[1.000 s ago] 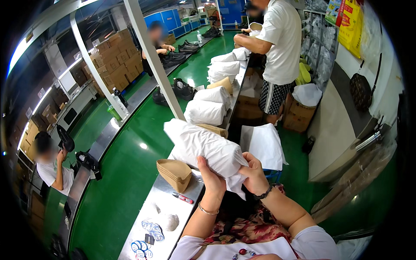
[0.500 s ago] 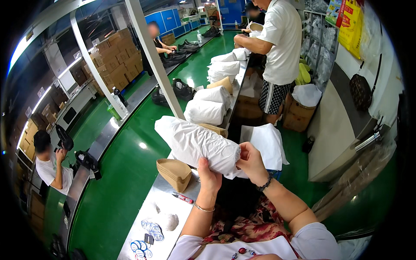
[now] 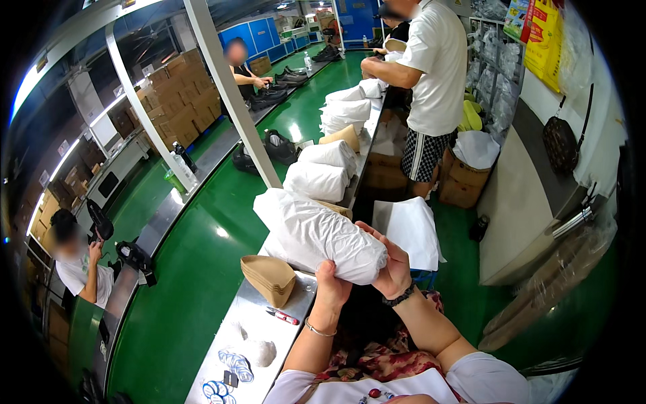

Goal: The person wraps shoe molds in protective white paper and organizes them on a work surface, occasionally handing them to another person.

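Observation:
A bundle wrapped in white paper (image 3: 316,232), long and rounded, is held up above the bench between my two hands. My left hand (image 3: 332,286) grips its near lower side, thumb on the paper. Around the right end curls my right hand (image 3: 393,264), its palm and fingers against the wrapping. What lies inside the paper is hidden. Just left of the bundle a stack of brown moulded cardboard inserts (image 3: 268,279) stands on the bench. Small red-handled snips (image 3: 282,316) lie in front of that stack.
White sheets of paper (image 3: 407,232) lie to the right of the bundle. Further along the bench (image 3: 232,316) are more white-wrapped bundles (image 3: 316,176). Round blue-and-white stickers (image 3: 217,390) lie at the near end. A person in a white shirt (image 3: 437,74) stands beyond; others sit by the left line.
The bundle has shifted slightly right and toward me. My right hand has gone from pinching at the paper's end to cupping that end with the fingers spread along it.

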{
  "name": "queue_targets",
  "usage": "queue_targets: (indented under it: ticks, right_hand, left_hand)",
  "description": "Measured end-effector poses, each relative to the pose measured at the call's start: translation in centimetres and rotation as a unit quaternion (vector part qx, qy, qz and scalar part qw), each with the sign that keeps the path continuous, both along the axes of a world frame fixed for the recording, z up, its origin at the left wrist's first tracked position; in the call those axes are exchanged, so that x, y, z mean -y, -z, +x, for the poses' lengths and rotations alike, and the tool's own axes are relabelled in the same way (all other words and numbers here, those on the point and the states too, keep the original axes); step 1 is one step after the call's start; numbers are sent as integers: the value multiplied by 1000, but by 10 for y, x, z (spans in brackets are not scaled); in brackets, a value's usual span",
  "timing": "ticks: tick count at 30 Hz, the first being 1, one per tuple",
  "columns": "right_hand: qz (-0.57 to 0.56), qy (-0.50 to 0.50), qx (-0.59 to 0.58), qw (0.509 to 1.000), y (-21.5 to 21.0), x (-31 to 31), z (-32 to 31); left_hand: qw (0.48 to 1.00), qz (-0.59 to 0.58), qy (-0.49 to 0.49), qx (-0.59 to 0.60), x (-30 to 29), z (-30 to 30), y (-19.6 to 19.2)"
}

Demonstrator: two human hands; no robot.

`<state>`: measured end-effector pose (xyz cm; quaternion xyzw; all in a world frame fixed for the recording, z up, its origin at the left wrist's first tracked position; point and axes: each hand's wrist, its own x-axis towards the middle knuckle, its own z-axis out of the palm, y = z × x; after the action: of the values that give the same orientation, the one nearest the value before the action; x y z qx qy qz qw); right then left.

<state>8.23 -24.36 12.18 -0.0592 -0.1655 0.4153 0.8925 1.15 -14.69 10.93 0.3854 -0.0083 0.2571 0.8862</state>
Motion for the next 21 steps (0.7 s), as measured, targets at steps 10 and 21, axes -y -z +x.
queue_targets:
  ticks: [10, 21]
  right_hand:
    - [-219, 258, 389, 857, 21, 8, 22]
    - [-420, 478, 530, 561, 7, 43, 97]
  left_hand:
    - [992, -3, -120, -49, -9, 56, 26]
    - [725, 516, -433, -145, -40, 90, -7]
